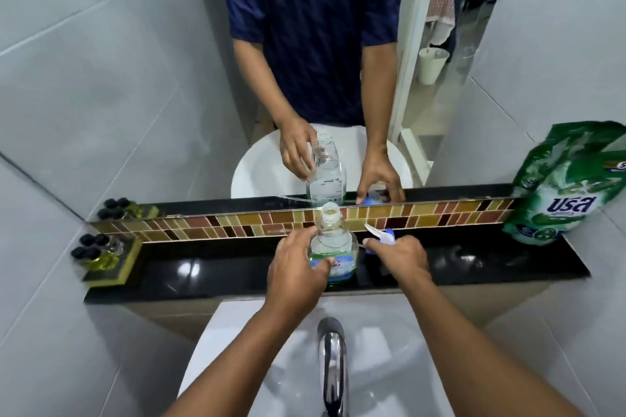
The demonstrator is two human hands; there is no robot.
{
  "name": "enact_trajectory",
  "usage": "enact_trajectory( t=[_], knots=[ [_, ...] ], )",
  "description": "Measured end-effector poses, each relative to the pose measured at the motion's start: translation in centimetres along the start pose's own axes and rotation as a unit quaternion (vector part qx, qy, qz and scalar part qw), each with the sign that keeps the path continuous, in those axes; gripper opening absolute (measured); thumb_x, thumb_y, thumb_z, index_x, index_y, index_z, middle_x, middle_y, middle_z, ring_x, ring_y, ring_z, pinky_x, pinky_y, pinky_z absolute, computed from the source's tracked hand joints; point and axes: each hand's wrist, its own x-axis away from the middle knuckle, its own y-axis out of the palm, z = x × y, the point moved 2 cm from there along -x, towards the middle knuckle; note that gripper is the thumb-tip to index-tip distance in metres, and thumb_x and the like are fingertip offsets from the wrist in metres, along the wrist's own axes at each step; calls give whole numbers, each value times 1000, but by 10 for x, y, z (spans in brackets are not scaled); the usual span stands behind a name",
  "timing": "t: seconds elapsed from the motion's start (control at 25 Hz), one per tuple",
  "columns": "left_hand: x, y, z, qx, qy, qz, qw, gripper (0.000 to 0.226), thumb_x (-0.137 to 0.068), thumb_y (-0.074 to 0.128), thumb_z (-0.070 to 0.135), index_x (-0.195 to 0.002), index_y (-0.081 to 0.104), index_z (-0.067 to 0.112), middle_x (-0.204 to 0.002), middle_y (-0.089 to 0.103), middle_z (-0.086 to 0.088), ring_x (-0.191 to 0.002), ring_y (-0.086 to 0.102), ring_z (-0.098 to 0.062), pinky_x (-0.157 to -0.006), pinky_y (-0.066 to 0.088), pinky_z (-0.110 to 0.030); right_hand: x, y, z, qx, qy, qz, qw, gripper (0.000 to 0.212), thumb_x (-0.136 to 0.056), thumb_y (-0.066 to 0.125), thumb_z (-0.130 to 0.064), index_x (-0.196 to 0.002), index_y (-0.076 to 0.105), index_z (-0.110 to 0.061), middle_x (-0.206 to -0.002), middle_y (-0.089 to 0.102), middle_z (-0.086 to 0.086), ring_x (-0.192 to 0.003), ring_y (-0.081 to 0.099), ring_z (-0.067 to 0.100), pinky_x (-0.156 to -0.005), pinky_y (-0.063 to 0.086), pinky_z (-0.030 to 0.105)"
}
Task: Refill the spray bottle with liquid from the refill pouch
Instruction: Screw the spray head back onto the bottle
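1. The spray bottle point(333, 247) stood upright on the black ledge point(210, 272) behind the sink point(281, 349), directly ahead of the person, with its neck open and its long axis vertical.
2. The left hand point(296, 269) was wrapped around the lower body of the bottle, thumb across the label side, fingers closed on it.
3. The right hand point(401, 256) rested just beside the bottle on the ledge, fingers curled over the white and blue trigger head point(381, 235), whose nozzle projected past the knuckles toward the tiled strip point(237, 223).
4. The green refill pouch point(565, 179) stood leaning against the wall at the far right end of the ledge, well apart from both hands and to the right of the bottle.
5. The right hand was the nearer to the pouch. Judged from this layout, the next move called for the right hand to release the trigger head and travel right along the ledge, while the left hand kept the bottle steady.
6. The pouch spout or tear point could not be made out, and its right edge was cut off by the frame.
7. The dip tube of the trigger head was hidden under the right hand.
8. The liquid level appeared low, a pale band near the base, partly masked by the left hand.
9. A chrome tap point(333, 366) sat below the hands.
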Motion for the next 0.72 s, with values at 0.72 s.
enact_trajectory(
  t=[0.72],
  knots=[
    [-26, -9, -14, 75, 31, -123, 989, 60, -80, 91, 21, -135, 67, 25, -133, 73, 5, -121, 67, -17, -108, 54, -42, 136, -206, -32, -119, -254, 316, 906, 75, -66, 86, -61, -123, 53, -24, -113, 65, -3, -101, 66, 21, -92, 54, 43]
  ],
)
